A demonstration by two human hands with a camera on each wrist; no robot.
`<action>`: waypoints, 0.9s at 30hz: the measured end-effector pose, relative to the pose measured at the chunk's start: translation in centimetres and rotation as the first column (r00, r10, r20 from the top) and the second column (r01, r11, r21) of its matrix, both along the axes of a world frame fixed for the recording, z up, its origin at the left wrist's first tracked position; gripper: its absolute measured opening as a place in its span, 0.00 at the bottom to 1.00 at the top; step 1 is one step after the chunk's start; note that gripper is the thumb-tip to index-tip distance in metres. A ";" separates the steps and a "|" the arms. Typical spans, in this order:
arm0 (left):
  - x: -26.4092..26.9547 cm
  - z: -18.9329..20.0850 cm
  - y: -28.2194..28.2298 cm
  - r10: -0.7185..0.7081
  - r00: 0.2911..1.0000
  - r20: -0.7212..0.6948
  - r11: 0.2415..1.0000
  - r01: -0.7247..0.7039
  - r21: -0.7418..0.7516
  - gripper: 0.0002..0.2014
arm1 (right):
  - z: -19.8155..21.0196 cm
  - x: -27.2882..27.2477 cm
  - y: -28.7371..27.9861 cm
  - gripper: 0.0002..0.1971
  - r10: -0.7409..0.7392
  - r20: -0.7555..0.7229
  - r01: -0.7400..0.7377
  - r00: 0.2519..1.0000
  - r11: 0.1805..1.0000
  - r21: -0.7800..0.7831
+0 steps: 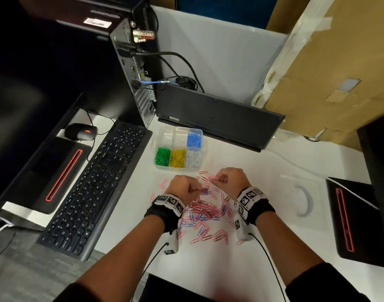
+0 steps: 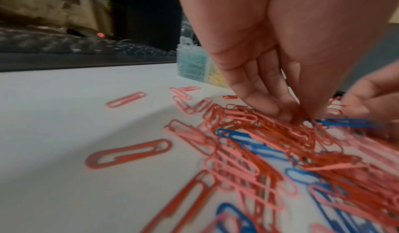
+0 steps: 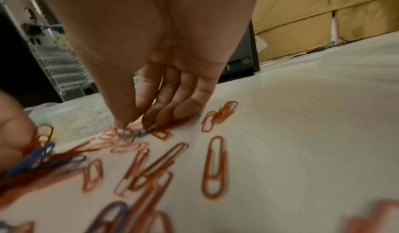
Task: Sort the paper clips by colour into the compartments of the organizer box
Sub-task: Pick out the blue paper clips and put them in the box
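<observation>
A heap of red, pink and dark blue clips (image 1: pixel 205 211) is spread low in the centre of the head view on the table (image 1: pixel 263 171), just below the box (image 1: pixel 160 139), where green, yellow, white and light blue are already filed and two upper compartments look empty. The left hand (image 1: pixel 184 189) is seen pinching into the tangle, apparently on red clips; the right hand (image 1: pixel 230 179) is pinching a clip at the heap's upper edge, its colour unclear. One colour is best gathered per hand, tangled clips shaken loose before lifting. A keyboard (image 1: pixel 95 188) lies at left.
</observation>
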State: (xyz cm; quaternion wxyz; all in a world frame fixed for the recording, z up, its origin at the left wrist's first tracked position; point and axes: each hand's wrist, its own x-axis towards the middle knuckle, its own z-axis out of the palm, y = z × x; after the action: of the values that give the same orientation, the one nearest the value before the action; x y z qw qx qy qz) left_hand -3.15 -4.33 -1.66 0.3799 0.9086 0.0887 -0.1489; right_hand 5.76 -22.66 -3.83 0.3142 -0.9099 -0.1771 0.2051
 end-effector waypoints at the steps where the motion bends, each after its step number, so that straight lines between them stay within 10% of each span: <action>1: -0.2 0.0 0.2 0.023 1.000 -0.004 0.999 -0.024 -0.025 0.05 | 0.1 -0.1 -0.2 0.06 -0.010 -0.022 0.011 1.000 0.999 0.037; 9: -1.7 0.3 1.8 0.084 0.995 -0.048 0.987 -0.090 -0.134 0.07 | 0.9 -0.7 -3.2 0.03 -0.101 -0.060 0.099 0.993 0.994 -0.037; 19: -0.7 0.5 -0.4 0.009 0.999 0.040 0.972 -0.018 0.234 0.02 | 1.3 -1.2 -0.2 0.04 -0.040 0.058 0.048 0.997 0.990 -0.134; 27: 0.0 0.0 -2.2 0.101 0.984 -0.146 0.965 -0.062 0.254 0.09 | 0.7 -0.9 0.4 0.04 -0.014 -0.014 0.012 1.000 0.992 -0.126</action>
State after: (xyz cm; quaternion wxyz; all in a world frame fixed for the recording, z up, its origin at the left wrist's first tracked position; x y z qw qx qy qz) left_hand -3.17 -6.55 -1.70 0.2605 0.9300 0.1739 -0.1923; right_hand 4.88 -22.29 -3.08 0.2586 -0.9275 -0.1557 0.2206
